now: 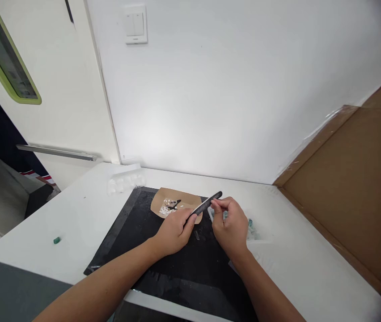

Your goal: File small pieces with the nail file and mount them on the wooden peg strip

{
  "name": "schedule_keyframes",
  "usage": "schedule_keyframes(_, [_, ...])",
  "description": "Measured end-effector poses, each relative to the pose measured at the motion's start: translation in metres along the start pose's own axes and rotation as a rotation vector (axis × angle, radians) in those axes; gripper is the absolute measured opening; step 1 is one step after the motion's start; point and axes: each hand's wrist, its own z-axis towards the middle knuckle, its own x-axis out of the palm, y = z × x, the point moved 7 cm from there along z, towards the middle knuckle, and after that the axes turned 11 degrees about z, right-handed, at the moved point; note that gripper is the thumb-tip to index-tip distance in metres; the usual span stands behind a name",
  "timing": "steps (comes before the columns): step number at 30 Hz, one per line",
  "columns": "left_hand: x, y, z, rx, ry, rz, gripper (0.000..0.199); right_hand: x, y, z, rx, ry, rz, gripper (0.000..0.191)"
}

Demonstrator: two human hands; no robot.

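Observation:
My left hand is closed round a black flat stick with a rounded end, which slants up to the right above the black mat. Close against the stick's upper part, my right hand has thumb and fingers pinched together; what lies between them is too small to make out. Just beyond my left hand lies a piece of brown paper. Small white bits and a thin dark piece rest on it. Partly behind my right hand is a clear tray with greenish pieces.
A small green cylinder lies on the white table at left. Clear moulded plastic packaging stands at the back. Brown cardboard borders the right side. A person in dark clothing is partly visible by the door.

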Motion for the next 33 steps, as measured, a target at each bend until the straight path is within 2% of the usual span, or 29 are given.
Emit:
schedule_keyframes(4, [0.001, 0.002, 0.0, 0.002, -0.002, -0.008, 0.033, 0.012, 0.01, -0.008, -0.128, 0.121, 0.037, 0.019])
schedule_keyframes(7, [0.0, 0.003, 0.0, 0.002, -0.004, -0.007, 0.035, 0.014, 0.018, -0.011, -0.174, 0.13, 0.024, 0.018])
schedule_keyframes(12, [-0.002, 0.001, 0.0, 0.008, 0.005, 0.016, 0.035, 0.002, 0.012, -0.005, -0.054, 0.045, 0.016, 0.02])
schedule_keyframes(18, [0.0, 0.002, 0.001, 0.021, 0.02, 0.055, 0.033, 0.003, -0.002, -0.004, 0.054, 0.099, 0.085, 0.028])
schedule_keyframes(33, [0.002, 0.005, -0.002, 0.071, 0.024, 0.165, 0.028, 0.003, -0.011, -0.01, 0.116, 0.105, 0.121, 0.03])
